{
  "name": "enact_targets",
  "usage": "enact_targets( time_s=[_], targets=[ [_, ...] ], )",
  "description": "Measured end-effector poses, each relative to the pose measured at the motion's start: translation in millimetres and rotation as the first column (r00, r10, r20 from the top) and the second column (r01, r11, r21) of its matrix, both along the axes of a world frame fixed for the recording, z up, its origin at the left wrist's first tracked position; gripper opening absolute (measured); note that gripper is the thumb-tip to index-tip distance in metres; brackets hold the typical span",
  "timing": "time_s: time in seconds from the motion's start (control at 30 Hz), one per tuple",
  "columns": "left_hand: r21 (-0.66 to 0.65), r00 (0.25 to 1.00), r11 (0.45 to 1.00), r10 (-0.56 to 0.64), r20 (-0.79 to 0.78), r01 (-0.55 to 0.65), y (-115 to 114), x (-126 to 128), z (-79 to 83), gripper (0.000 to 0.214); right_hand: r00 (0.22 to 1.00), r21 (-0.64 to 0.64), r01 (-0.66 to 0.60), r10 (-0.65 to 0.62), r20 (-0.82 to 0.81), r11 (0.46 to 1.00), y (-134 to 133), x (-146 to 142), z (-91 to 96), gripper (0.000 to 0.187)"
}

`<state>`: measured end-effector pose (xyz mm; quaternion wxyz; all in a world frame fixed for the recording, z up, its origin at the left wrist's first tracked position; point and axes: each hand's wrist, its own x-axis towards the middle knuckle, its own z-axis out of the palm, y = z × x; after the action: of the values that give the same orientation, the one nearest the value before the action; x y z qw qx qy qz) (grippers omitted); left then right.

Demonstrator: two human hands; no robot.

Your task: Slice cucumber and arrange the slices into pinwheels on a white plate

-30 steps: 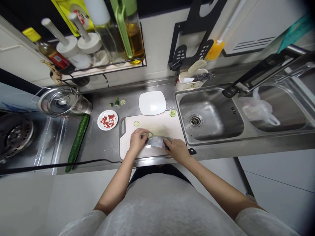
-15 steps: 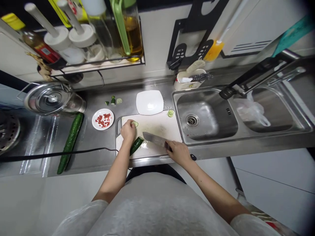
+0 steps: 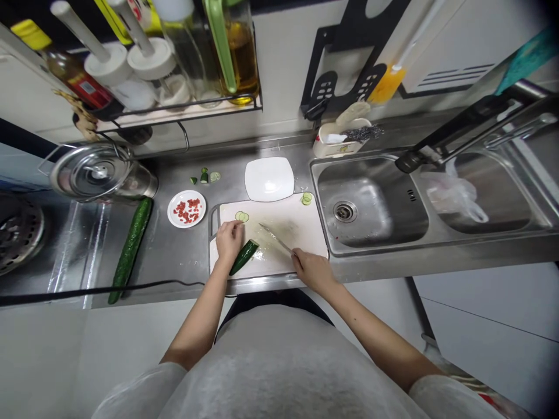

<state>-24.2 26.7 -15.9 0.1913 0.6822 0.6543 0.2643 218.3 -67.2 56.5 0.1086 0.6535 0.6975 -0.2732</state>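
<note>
My left hand (image 3: 230, 240) hovers over the left part of the white cutting board (image 3: 279, 265), its fingers loosely bent with nothing seen in them. Just beyond its fingertips lie a few thin cucumber slices (image 3: 241, 216). A cut piece of cucumber (image 3: 244, 257) rests on the board beside that hand, its cut end facing up and right. My right hand (image 3: 315, 270) grips the handle of a kitchen knife (image 3: 276, 237). The blade is turned nearly edge-on, its tip pointing up and left over the wet middle of the board. More cucumber slices (image 3: 306, 199) sit at the board's upper right corner.
Behind the board stands a white square plate (image 3: 269, 177). To the left are a small plate (image 3: 173, 220) of red pieces, cucumber ends (image 3: 204, 176), a whole cucumber (image 3: 131, 250), a black cable (image 3: 148, 284) and a lidded steel pot (image 3: 100, 171). A double sink (image 3: 371, 203) lies right.
The slices that were at my left fingertips now lie on the board, and that hand has drawn back toward the cucumber piece. The knife blade has turned from flat to nearly edge-on.
</note>
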Motion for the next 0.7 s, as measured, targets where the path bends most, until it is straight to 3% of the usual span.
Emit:
enact_targets(
  time_s=[0.1,0.23,0.47,0.7],
  targets=[
    [0.05,0.978,0.982,-0.188,0.092,0.184,-27.8,-8.9,7.1,0.022,1.0,-0.036,-0.029,0.029,-0.01,0.999,-0.3,-10.1,2.7,0.034],
    [0.129,0.936,0.932,-0.348,0.056,0.339,-53.2,-16.2,8.9,0.022,0.993,-0.06,-0.12,0.118,-0.031,0.991,-2.6,-22.6,7.1,0.033],
    [0.209,0.924,0.901,-0.377,-0.063,0.381,-57.4,-18.0,-3.5,0.022,0.983,-0.052,-0.18,0.182,0.027,0.982,-5.6,-35.3,11.0,0.03],
    [0.2,0.925,0.903,-0.368,-0.091,0.379,-57.9,-18.8,-5.6,0.021,0.972,-0.024,-0.214,0.216,0.089,0.976,-7.6,-39.4,13.2,0.023]
  ],
)
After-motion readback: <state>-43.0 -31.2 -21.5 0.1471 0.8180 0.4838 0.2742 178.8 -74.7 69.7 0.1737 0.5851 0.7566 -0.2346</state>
